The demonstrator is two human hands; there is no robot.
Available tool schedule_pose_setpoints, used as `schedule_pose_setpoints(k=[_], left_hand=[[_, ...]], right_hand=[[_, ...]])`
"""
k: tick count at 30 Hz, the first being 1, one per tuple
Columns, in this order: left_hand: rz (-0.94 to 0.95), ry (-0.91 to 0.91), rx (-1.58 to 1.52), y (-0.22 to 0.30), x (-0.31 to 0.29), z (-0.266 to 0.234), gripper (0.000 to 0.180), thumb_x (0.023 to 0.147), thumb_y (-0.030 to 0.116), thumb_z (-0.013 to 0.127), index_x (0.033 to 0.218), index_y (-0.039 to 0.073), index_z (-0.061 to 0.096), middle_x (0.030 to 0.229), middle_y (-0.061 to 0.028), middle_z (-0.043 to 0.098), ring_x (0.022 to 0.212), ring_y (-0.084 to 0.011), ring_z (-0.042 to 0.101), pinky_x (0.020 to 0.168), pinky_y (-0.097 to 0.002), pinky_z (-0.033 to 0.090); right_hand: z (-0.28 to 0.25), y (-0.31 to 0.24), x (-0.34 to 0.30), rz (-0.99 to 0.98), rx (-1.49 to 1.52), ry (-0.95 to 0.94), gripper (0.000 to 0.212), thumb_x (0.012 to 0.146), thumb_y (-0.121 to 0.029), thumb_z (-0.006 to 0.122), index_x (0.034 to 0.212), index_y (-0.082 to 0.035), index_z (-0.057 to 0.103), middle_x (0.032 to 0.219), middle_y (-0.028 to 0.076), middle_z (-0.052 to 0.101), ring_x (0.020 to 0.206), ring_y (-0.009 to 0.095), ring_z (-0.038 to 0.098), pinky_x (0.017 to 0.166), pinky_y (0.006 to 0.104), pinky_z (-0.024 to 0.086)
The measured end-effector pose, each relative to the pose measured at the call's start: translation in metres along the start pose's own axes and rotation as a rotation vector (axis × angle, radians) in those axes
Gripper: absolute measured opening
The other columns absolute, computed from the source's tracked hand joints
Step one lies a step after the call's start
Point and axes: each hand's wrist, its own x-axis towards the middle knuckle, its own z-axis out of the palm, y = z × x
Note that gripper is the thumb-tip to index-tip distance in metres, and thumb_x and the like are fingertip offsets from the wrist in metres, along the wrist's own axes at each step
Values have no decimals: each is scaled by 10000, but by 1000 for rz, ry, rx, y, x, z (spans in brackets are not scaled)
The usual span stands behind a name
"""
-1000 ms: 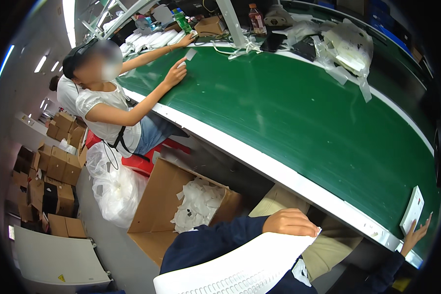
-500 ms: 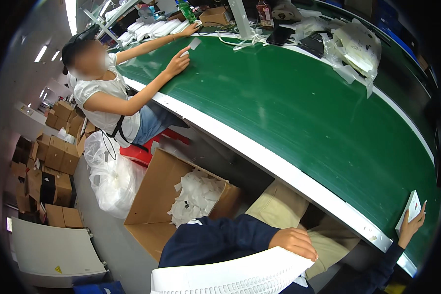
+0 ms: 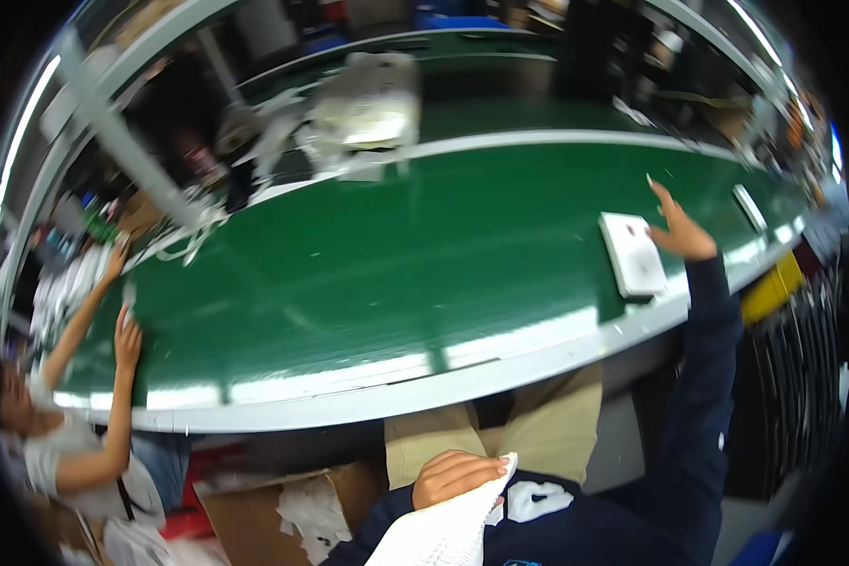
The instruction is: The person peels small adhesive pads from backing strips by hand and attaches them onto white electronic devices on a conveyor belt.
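Observation:
My left hand (image 3: 457, 476) is closed around the edge of a white sheet (image 3: 434, 528) with rows of small oval marks, held low over my lap. On the green belt (image 3: 443, 255) to the right lies a flat white box (image 3: 635, 255) with small dark and red marks on top. Just at its right side, my right hand (image 3: 681, 228) has its fingers spread; the thumb reaches the box's edge, and whether it touches cannot be made out. Farther right along the belt sits another slim white box (image 3: 749, 208).
At the far left a co-worker (image 3: 85, 443) has both arms over the belt. An open cardboard box (image 3: 255, 519) with white paper scraps stands on the floor at lower left. Clear plastic bags (image 3: 363, 104) lie beyond the belt. A yellow bin (image 3: 772, 288) stands at right.
My view has swung to the right, bringing the second white box into sight. My right hand has let go of the white box, now lying on the belt. My left hand still holds the sheet.

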Motion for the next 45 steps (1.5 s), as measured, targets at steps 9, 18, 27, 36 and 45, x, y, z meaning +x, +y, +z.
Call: schedule_pose_setpoints(k=[9, 18, 27, 36, 45], left_hand=[[22, -83, -111, 0, 4, 2, 337, 658, 125, 802, 934, 5, 648, 919, -147, 698, 784, -273, 678, 672, -347, 512], [-3, 14, -68, 6, -8, -13, 324, 640, 143, 802, 882, -3, 644, 894, -168, 697, 742, -279, 679, 658, -342, 506], [50, 13, 40, -6, -4, -23, 345, 614, 133, 793, 889, 0, 633, 889, -168, 694, 717, -279, 670, 630, -340, 499], [-6, -28, 62, -4, -7, -16, 352, 607, 126, 796, 898, 9, 635, 895, -169, 694, 717, -272, 670, 637, -336, 500], [-28, -63, 32, -9, 2, 0, 381, 596, 118, 800, 923, 8, 639, 915, -168, 694, 720, -271, 665, 640, -335, 500]], right_hand=[[-199, -39, 37, 241, 279, 636, 715, 879, -215, 617, 1470, -215, 214, 803, 81, 643, 455, 104, 490, 423, 226, 393], [-133, -69, 45, -96, -58, 238, 411, 808, -173, 642, 1212, -126, 579, 945, 42, 662, 813, 146, 612, 730, 294, 475], [-12, -62, 67, 112, -61, 132, 33, 734, -87, 677, 730, -60, 657, 813, 51, 646, 857, 196, 614, 826, 313, 454], [56, -45, 55, 222, 60, 81, 48, 738, -130, 673, 748, -83, 668, 1113, 164, 626, 1142, 289, 551, 944, 348, 425], [92, -47, 45, 94, 184, 266, 61, 768, -160, 645, 809, -133, 682, 1151, 87, 616, 1235, 265, 432, 1028, 391, 220]])
